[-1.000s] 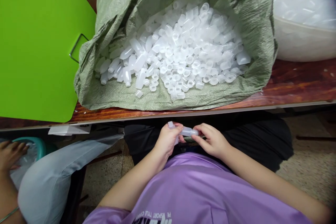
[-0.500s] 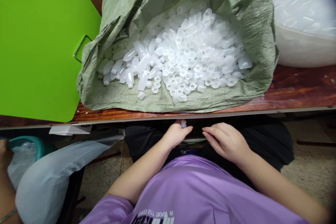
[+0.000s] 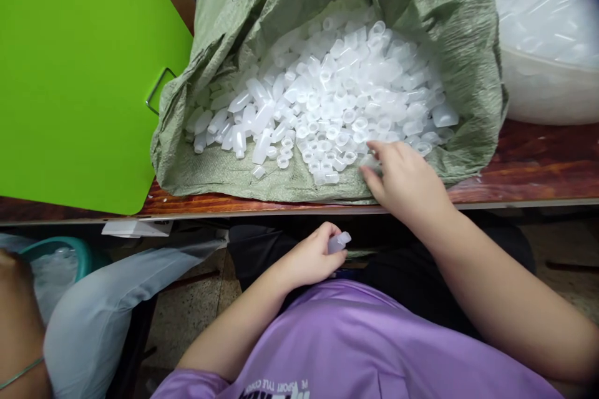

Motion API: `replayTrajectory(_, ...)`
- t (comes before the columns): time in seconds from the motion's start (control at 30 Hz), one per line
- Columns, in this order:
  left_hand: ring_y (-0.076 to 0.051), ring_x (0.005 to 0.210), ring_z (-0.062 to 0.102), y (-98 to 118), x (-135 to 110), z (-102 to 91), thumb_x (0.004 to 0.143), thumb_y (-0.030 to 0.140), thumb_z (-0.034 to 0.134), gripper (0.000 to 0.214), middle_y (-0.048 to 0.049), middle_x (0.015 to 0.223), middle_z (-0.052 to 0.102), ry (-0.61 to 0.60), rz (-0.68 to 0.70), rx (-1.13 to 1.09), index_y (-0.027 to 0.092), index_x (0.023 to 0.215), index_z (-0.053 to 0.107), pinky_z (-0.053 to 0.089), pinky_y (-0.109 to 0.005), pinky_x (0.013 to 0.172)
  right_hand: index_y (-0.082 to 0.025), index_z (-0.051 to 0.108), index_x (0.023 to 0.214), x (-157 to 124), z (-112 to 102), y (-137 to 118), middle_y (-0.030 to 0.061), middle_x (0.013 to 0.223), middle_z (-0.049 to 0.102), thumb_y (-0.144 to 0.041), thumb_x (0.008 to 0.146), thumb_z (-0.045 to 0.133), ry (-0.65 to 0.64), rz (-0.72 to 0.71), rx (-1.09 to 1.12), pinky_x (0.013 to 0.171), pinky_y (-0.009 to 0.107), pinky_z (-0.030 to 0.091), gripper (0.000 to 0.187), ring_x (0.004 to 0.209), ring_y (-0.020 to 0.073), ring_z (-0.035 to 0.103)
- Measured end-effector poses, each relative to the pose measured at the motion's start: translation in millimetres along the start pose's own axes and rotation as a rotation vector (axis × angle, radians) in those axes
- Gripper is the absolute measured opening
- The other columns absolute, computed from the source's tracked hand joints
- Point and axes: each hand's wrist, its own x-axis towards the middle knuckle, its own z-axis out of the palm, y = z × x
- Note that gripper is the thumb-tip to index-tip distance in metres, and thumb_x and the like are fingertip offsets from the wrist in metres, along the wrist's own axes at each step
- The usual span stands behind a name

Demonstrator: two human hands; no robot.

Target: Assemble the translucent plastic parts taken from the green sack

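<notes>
- The sack (image 3: 276, 190), the landmark, lies on the table (image 3: 538, 159) with its mouth facing the person.
- The bottle (image 3: 335, 243) is in front of the sack, below the table edge, in the left hand (image 3: 311, 257).
- The bottle's long axis runs mostly sideways across the sack's front; the end that shows points right and slightly up toward the sack. The other end is hidden by the hand.
- The left fingers are closed around the bottle, thumb on the near side.
- The right hand (image 3: 412, 184) is over the sack's front right, at the pile (image 3: 337, 100); thumb and forefinger stand apart, pointing left. Whether they touch a piece between them, I cannot tell.
- Left of the sack: the green board (image 3: 75, 81).
- Right of the sack: the tub (image 3: 547, 90).
</notes>
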Motion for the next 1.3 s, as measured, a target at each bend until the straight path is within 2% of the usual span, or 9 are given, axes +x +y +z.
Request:
replayTrajectory(0.1, -0.016, 0.083, 0.052, 9, -3, -6.1, 0.079, 0.033, 0.057, 0.026, -0.005, 0.093, 0.058, -0.045, 0.072, -0.07, 0.017, 0.101, 0.057, 0.04, -0.025, 0.076, -0.015, 0.048, 0.122, -25, -11, -6, 0.012, 0.101, 0.054, -0.027, 0.086, 0.048, 0.016, -0.011, 0.324, 0.081, 0.038, 0.046, 0.038, 0.093, 0.0238, 0.055)
replayTrajectory(0.2, -0.015, 0.087, 0.053, 18, -4, -9.5, 0.08, 0.036, 0.058, 0.033, -0.0046, 0.098, 0.058, -0.194, 0.144, -0.246, 0.017, 0.106, 0.055, 0.04, -0.027, 0.082, -0.021, 0.052, 0.114, -53, -20, -14, 0.0079, 0.098, 0.056, -0.022, 0.086, 0.049, -0.148, -0.148, 0.676, 0.08, 0.032, 0.047, 0.029, 0.092, 0.0188, 0.056)
replayTrajectory(0.4, -0.007, 0.051, 0.05, 16, -2, -2.7, 0.076, 0.052, 0.059, 0.041, -0.0022, 0.071, 0.057, -0.608, 0.128, -0.757, 0.013, 0.087, 0.054, 0.039, -0.02, 0.05, -0.025, 0.053, 0.111, -84, -23, -16, 0.0043, 0.094, 0.059, -0.015, 0.084, 0.054, -0.265, -0.101, 1.074, 0.076, 0.029, 0.049, 0.029, 0.087, 0.0154, 0.058)
replayTrajectory(0.57, -0.006, 0.029, 0.034, 5, 2, 8.1, 0.068, 0.073, 0.047, 0.067, 0.0011, 0.045, 0.051, -0.725, 0.02, -0.935, 0.009, 0.084, 0.057, 0.023, -0.021, 0.032, -0.028, 0.054, 0.109, -86, -21, -12, 0.0036, 0.1, 0.061, -0.013, 0.083, 0.056, -0.357, -0.039, 1.346, 0.078, 0.03, 0.05, 0.03, 0.09, 0.0155, 0.059)
replayTrajectory(0.73, -0.008, 0.029, 0.035, -1, 4, 3.8, 0.063, 0.08, 0.044, 0.071, 0.0024, 0.037, 0.043, -0.696, -0.064, -0.826, 0.01, 0.07, 0.057, 0.022, -0.02, 0.033, -0.026, 0.057, 0.111, -78, -22, -9, 0.0049, 0.101, 0.064, -0.008, 0.079, 0.06, -0.383, -0.166, 1.237, 0.081, 0.03, 0.049, 0.036, 0.093, 0.0153, 0.06)
replayTrajectory(0.87, -0.008, 0.025, 0.028, -2, 5, 0.8, 0.069, 0.081, 0.028, 0.077, 0.0021, 0.033, 0.038, -0.845, -0.141, -0.761, 0.01, 0.065, 0.058, 0.016, -0.022, 0.03, -0.022, 0.061, 0.102, -72, -26, -7, 0.0057, 0.101, 0.066, -0.009, 0.078, 0.062, -0.549, -0.247, 1.308, 0.082, 0.029, 0.05, 0.028, 0.095, 0.015, 0.061)
replayTrajectory(1.03, -0.008, 0.022, 0.023, -2, 11, 3.7, 0.086, 0.063, 0.007, 0.075, 0.0033, 0.026, 0.031, -0.845, -0.315, -0.884, 0.013, 0.057, 0.054, 0.03, -0.024, 0.036, -0.02, 0.061, 0.1, -69, -24, -5, 0.0051, 0.09, 0.068, -0.017, 0.076, 0.067, -0.438, -0.224, 1.047, 0.075, 0.026, 0.051, 0.025, 0.084, 0.0136, 0.062)
replayTrajectory(1.13, -0.007, 0.022, 0.023, -2, 12, 2.8, 0.091, 0.054, 0.008, 0.071, 0.004, 0.024, 0.029, -0.827, -0.394, -0.897, 0.012, 0.057, 0.054, 0.033, -0.023, 0.04, -0.02, 0.061, 0.098, -70, -24, -5, 0.0042, 0.088, 0.068, -0.019, 0.077, 0.066, -0.434, -0.269, 0.924, 0.074, 0.023, 0.05, 0.021, 0.082, 0.0123, 0.062)
replayTrajectory(1.3, -0.007, 0.023, 0.021, -4, 11, 0.7, 0.093, 0.045, 0.013, 0.063, 0.0045, 0.025, 0.026, -0.881, -0.426, -0.876, 0.013, 0.054, 0.051, 0.03, -0.024, 0.039, -0.021, 0.061, 0.101, -73, -30, -6, 0.0051, 0.103, 0.066, -0.015, 0.087, 0.051, -0.48, -0.41, 0.906, 0.083, 0.022, 0.048, 0.018, 0.096, 0.0115, 0.061)
